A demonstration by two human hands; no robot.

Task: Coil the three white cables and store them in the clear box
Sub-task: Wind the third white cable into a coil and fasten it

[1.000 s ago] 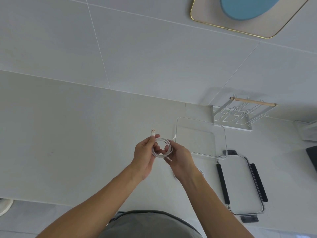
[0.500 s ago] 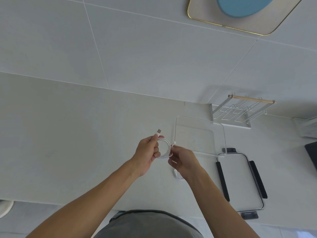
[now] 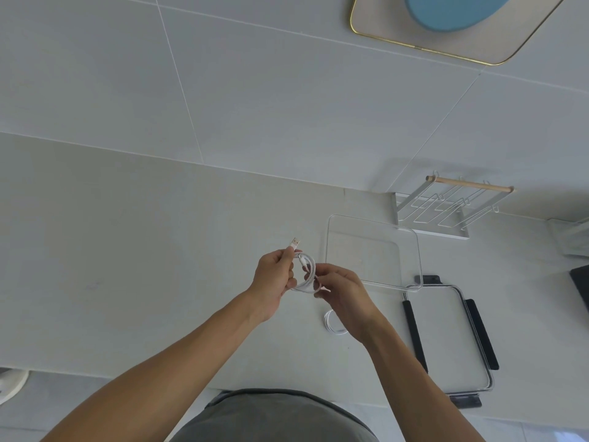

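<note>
1. Head view: both hands work a white cable (image 3: 306, 275) above the pale counter (image 3: 127, 250), just left of the clear box (image 3: 373, 250).
2. Left hand (image 3: 274, 275) has its fingers curled round the loops, thumb and forefinger pinching the end below the USB plug (image 3: 295, 242), which sticks up on the far side.
3. Right hand (image 3: 342, 290) pinches the right side of the coil with its fingertips.
4. Step in hand, as I judge it: finishing this coil; the box looks empty.
5. A second coiled cable (image 3: 333, 323) lies on the counter near the right wrist, partly hidden; a third I cannot find.
6. Next move calls for tucking the loose end so the loops hold, then carrying the coil right into the box.
7. Against half a second ago, the plug has shifted left and the right hand has closed onto the coil's lower right edge.
</note>
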